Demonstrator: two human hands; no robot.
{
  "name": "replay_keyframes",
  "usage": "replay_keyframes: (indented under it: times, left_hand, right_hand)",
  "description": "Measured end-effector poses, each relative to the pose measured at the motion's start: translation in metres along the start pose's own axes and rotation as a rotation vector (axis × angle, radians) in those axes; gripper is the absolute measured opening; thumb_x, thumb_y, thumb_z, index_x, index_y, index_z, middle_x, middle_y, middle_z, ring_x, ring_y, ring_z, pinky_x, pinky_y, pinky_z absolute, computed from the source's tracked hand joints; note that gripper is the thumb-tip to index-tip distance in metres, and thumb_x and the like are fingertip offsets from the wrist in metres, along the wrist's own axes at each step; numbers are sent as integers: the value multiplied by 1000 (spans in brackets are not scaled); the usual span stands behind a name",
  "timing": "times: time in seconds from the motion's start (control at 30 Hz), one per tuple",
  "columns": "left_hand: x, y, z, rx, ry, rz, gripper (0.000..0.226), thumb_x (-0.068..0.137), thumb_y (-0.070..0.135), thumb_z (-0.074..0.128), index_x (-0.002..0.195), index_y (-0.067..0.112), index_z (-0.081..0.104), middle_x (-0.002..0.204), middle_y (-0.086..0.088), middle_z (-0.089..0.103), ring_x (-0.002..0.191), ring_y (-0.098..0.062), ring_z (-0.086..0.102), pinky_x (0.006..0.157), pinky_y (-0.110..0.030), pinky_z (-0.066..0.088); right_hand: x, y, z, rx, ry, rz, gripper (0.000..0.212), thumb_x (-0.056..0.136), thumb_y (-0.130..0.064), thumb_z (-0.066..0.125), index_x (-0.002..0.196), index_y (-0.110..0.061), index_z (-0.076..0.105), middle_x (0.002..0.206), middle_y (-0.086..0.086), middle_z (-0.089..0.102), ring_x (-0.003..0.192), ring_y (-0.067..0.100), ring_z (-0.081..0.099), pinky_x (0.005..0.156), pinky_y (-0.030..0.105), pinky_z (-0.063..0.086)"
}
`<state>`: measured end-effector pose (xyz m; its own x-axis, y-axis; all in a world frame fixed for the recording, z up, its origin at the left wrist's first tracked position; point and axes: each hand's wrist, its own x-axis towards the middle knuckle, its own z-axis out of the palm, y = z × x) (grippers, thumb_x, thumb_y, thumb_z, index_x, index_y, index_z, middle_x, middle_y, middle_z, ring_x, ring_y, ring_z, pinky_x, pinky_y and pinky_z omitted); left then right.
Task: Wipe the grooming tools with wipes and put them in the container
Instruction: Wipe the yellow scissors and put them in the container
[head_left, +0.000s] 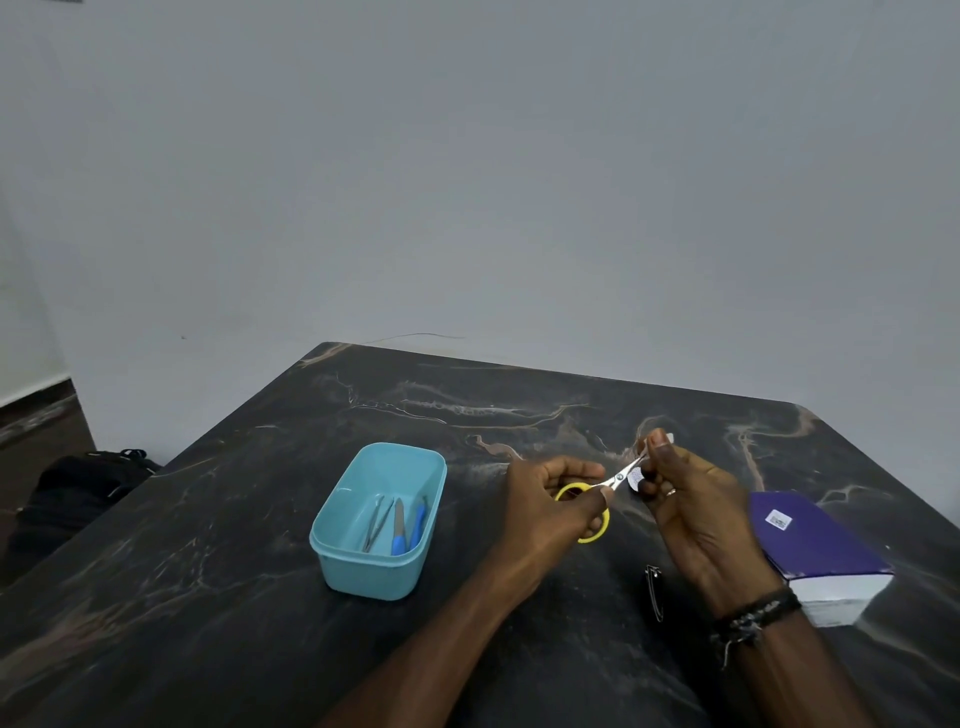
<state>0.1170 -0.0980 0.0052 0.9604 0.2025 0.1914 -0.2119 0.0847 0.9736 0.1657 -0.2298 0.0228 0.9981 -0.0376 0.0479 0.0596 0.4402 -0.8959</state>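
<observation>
1. My left hand (553, 499) has its fingers (582, 470) closed around the yellow handle loops of a small pair of scissors (597, 499), holding them in the air above the surface (234, 597).
2. The scissors' thin metal blades point up and away from that hand, toward my right hand (696, 514).
3. My right fingers (662, 447) are pinched shut on a small white wipe (636, 475), folded around the blade tips; only scraps of it show between the fingers and at their far side.
4. My right wrist carries dark braided bands (753, 618), and there is a ring on one finger of that hand.
5. Taking the scissors as the landmark: to their left, well apart, stands a light blue plastic container (332, 551) on the surface, open at the top.
6. Inside the container lie metal tweezers (375, 522), a tool with a blue handle (398, 527) and another blue tool (418, 522) leaning at its right wall.
7. Nearer to me than the scissors, below my right hand, a slim metal tool (654, 592) lies flat on the surface.
8. To the right of the scissors, past my right hand, rests a purple pack with a white end (826, 556).
</observation>
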Motion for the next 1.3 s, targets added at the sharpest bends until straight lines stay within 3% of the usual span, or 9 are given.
replay_keyframes:
  times: [0.1, 0.23, 0.43, 0.6, 0.73, 0.83, 1.03, 1.2, 1.3]
  left_hand:
    - [0, -1, 1, 58, 27, 19, 14, 80, 7, 72, 93, 12, 74, 63, 5, 65, 59, -9, 58, 61, -26, 52]
    - [1, 0, 0, 76, 122, -1, 11, 83, 9, 68, 90, 14, 76, 49, 15, 59, 53, -4, 53, 56, -19, 47]
    - [2, 6, -5, 1, 267, 13, 13, 84, 9, 69, 83, 22, 70, 74, 3, 69, 65, -4, 61, 62, -16, 53]
    - [-2, 19, -6, -37, 317, 49, 18, 83, 5, 69, 80, 22, 66, 70, 6, 67, 55, 2, 63, 51, -11, 50]
    - [-3, 40, -10, -32, 336, 69, 5, 81, 7, 72, 84, 12, 71, 71, -8, 72, 54, -11, 67, 52, -20, 53]
    - [-3, 68, -22, 87, 343, 158, 6, 80, 15, 75, 74, 15, 73, 66, -7, 73, 53, -13, 66, 49, -21, 52]
    - [-7, 116, -83, 376, 338, 290, 20, 80, 15, 74, 66, 1, 72, 59, -15, 68, 50, -14, 58, 52, -26, 48]
    - [1, 111, -139, 765, 259, 212, 36, 74, 19, 79, 42, 17, 62, 41, 5, 49, 46, -11, 39, 61, -29, 40]
    - [3, 97, -150, 1042, 178, 109, 24, 73, 27, 79, 54, 15, 73, 53, -6, 63, 51, -13, 47, 75, -35, 46]
  right_hand:
    - [0, 0, 0, 21, 23, -47, 37, 51, -35, 79, 74, -8, 68, 63, -1, 64, 58, 9, 55, 50, 16, 47]
    - [-3, -1, 0, 49, 42, -95, 20, 68, -29, 71, 75, -11, 67, 61, -6, 65, 56, 4, 54, 48, 14, 45]
    - [-5, 2, 0, -44, 17, -123, 31, 63, -40, 74, 76, -13, 73, 67, -5, 67, 63, 6, 59, 54, 18, 48]
    - [-9, 6, 4, -130, 10, -151, 21, 83, -29, 66, 87, -10, 71, 73, 0, 68, 70, 11, 58, 62, 24, 46]
    - [-13, 6, 7, -160, 3, -149, 18, 85, -25, 64, 86, -8, 71, 73, 4, 65, 69, 12, 56, 62, 27, 46]
    - [-13, 6, 8, -149, -10, -149, 23, 82, -28, 65, 87, -6, 71, 74, 4, 66, 70, 11, 57, 62, 26, 46]
    - [-14, 4, 10, -131, 3, -146, 20, 86, -24, 65, 88, -4, 71, 74, 4, 66, 66, 10, 57, 60, 24, 47]
    - [-15, 4, 12, -145, -1, -142, 24, 88, -25, 64, 90, -2, 71, 74, 4, 66, 65, 9, 56, 58, 22, 45]
    - [-16, 4, 12, -158, -4, -138, 26, 87, -27, 64, 90, -2, 71, 74, 3, 66, 66, 9, 56, 59, 23, 46]
